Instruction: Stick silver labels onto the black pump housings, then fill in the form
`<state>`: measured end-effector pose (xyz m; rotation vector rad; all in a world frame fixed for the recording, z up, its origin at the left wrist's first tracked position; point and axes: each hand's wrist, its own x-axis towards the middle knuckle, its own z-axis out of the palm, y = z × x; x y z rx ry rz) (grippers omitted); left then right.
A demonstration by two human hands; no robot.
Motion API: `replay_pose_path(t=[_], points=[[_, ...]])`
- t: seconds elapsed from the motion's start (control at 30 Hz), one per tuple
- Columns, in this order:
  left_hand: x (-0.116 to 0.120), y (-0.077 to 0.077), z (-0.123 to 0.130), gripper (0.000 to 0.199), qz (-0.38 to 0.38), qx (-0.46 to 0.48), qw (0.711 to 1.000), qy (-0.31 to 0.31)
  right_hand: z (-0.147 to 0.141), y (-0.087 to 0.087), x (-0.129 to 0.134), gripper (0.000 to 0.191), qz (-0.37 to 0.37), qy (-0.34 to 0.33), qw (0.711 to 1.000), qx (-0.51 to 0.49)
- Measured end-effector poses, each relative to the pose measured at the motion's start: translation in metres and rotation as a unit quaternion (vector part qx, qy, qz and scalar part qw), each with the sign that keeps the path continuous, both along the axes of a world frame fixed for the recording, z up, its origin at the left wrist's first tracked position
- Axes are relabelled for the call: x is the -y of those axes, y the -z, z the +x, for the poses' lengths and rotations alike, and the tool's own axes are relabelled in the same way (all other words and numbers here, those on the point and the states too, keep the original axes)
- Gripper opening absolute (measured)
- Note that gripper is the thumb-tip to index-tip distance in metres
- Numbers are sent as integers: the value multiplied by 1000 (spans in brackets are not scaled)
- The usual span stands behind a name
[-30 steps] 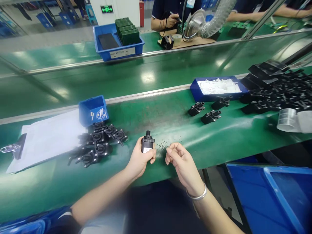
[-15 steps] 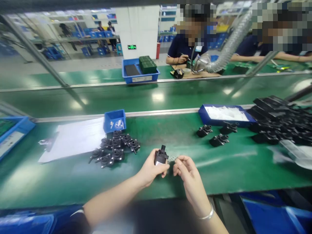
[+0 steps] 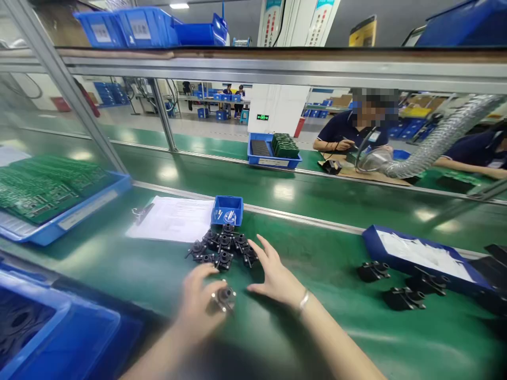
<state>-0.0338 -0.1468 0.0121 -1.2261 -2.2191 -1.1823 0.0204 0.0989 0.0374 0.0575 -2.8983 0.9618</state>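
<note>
My left hand (image 3: 200,303), smeared by motion, is closed around a small black pump (image 3: 225,296) whose round port and pale screw points face up. The hand covers most of its body. Just beyond it, a cluster of similar black pumps (image 3: 224,243) stands on the green bench. My right hand (image 3: 277,277), with a silver bangle at the wrist, holds nothing; its thumb and fingers are spread. Its fingertips reach the right side of the cluster, and I cannot tell whether they touch a pump.
Behind the cluster stand a small blue bin (image 3: 227,210) and a clipboard with papers (image 3: 174,217). A blue tray of green circuit boards (image 3: 51,187) lies left. Right are loose black pumps (image 3: 404,298) and a blue box of white pieces (image 3: 423,256). A co-worker (image 3: 352,132) sits opposite.
The view has swung left and up. My left hand has carried the pump left, near the cluster. My right hand has gone from pinched fingers to spread fingers and moved beside the cluster.
</note>
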Motion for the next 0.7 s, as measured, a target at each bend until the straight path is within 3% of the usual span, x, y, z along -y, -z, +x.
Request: replay_pose_path(t=[0.07,0.1,0.23,0.3,0.4,0.53,0.7], points=[[16,2,-16,38,-17,-20,996,-88,-25,-7,7,124,18,-45,999,13],[21,0,-24,39,-32,1,994,-102,-36,-11,10,125,23,-65,997,18],[31,-12,-51,90,-115,105,987,-31,-60,-26,21,117,45,-114,991,44],[30,-18,-59,104,-168,112,979,-4,-65,-31,29,116,74,-113,989,53],[27,-23,-66,100,-218,94,971,5,-68,-34,43,112,121,-99,987,47],[24,-23,-69,89,-233,85,968,26,-66,-30,57,87,145,-53,988,10],[21,-16,-67,72,-222,36,973,51,-54,-27,62,84,162,-62,985,-10]])
